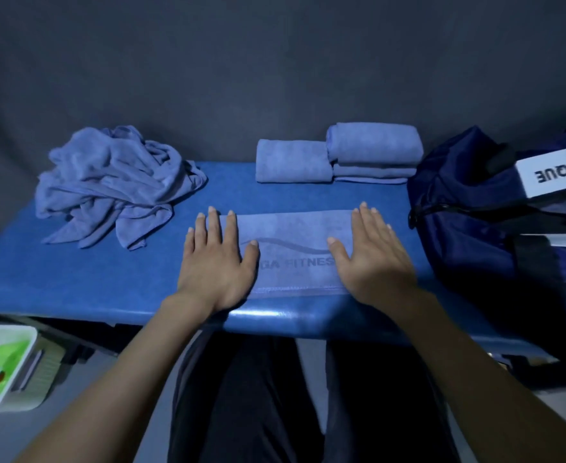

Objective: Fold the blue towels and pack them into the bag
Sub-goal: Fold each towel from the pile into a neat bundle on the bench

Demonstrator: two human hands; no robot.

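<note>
Blue towel (291, 248) flat on bench, left hand (216, 262), right hand (373, 259) pressing, fingers straight; bag (475, 208) contents hidden.

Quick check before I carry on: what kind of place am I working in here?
Probably a gym or fitness studio. The towel under both hands is printed "FITNESS", it lies on a padded blue bench, and a navy duffel bag sits at the right.

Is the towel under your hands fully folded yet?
Partly folded: the towel lies as a flat strip, wider and thinner than the folded towels behind.
</note>
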